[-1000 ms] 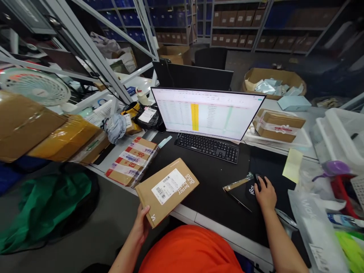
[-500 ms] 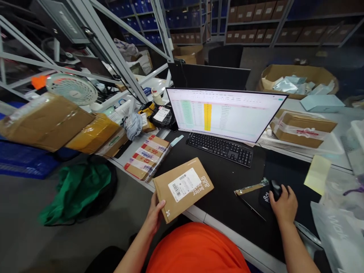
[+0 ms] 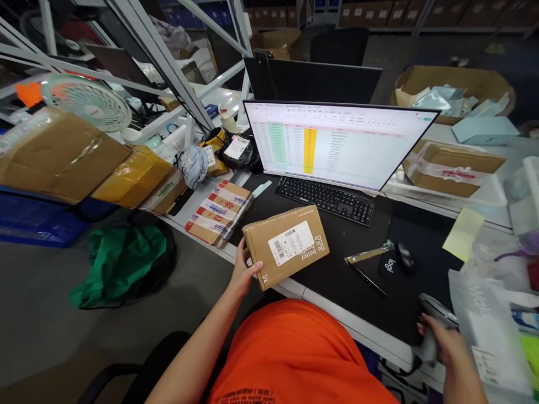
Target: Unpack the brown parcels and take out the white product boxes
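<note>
My left hand [image 3: 243, 271] grips the near left corner of a brown cardboard parcel [image 3: 286, 244] with a white barcode label, held tilted over the black desk mat [image 3: 337, 269]. My right hand [image 3: 442, 342] is at the desk's near right edge, its fingers wrapped round the handle of a grey handheld scanner [image 3: 433, 314]. The black mouse [image 3: 405, 255] lies alone on the mat, apart from both hands. Behind the parcel are a black keyboard [image 3: 326, 199] and a lit monitor [image 3: 337, 145] showing a spreadsheet.
Taped parcels [image 3: 219, 211] lie left of the mat, larger wrapped boxes [image 3: 63, 157] and a white fan [image 3: 86, 104] further left. A green bag [image 3: 122, 264] sits on the floor. On the right are a yellow note [image 3: 463, 233], plastic bags [image 3: 488, 314] and a taped box [image 3: 455, 168].
My right hand left the mouse and drew back to the desk's near right edge, closing on the scanner. My left hand lifted the parcel forward, closer to the keyboard.
</note>
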Action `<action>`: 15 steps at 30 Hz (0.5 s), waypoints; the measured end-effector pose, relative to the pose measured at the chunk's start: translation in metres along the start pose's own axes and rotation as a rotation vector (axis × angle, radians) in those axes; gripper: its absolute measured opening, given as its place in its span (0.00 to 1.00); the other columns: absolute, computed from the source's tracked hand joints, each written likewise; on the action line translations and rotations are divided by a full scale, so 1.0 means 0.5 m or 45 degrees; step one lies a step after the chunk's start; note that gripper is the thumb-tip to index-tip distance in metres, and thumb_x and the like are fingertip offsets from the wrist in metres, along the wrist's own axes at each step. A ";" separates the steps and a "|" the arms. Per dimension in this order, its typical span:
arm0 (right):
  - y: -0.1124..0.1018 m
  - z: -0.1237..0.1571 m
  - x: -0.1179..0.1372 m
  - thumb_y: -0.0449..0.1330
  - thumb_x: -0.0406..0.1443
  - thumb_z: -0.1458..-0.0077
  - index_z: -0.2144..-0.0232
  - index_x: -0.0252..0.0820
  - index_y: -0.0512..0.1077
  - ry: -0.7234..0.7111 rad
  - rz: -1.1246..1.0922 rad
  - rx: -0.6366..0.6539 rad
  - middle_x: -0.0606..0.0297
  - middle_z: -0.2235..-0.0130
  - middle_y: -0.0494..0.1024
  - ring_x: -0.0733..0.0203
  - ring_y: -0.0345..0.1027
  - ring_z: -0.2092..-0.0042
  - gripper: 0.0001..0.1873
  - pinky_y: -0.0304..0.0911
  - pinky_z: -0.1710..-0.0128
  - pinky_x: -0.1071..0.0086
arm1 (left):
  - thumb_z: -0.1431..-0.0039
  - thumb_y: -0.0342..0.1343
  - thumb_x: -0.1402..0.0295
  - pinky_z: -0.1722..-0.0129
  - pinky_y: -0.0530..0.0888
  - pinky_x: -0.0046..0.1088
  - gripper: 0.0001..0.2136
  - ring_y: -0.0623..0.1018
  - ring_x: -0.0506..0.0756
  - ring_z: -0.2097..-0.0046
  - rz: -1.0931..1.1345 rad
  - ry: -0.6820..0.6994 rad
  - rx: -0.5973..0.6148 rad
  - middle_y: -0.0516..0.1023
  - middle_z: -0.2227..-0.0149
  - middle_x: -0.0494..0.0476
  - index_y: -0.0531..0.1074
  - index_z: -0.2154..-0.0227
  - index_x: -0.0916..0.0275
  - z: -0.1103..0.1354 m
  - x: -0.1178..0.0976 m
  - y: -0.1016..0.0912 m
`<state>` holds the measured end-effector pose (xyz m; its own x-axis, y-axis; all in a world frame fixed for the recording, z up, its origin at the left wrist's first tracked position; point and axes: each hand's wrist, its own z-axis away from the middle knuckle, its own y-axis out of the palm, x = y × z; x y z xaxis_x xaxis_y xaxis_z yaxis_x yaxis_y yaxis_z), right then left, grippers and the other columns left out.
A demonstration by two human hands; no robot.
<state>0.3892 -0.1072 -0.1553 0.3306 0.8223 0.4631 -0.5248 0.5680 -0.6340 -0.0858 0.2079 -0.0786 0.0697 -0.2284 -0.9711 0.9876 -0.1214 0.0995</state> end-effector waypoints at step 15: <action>0.179 0.511 0.267 0.63 0.50 0.41 0.43 0.42 0.75 -1.273 -0.060 1.288 0.54 0.42 0.77 0.46 0.71 0.43 0.29 0.66 0.40 0.53 | 0.62 0.73 0.51 0.36 0.65 0.49 0.58 0.61 0.70 0.31 -0.343 0.115 0.101 0.59 0.33 0.69 0.47 0.30 0.55 0.016 -0.023 0.043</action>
<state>0.1857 0.0448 0.0080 -0.0973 0.1925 0.9765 -0.9952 -0.0246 -0.0944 -0.0663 0.2003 -0.0637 -0.1778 -0.0912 -0.9798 0.9585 -0.2416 -0.1515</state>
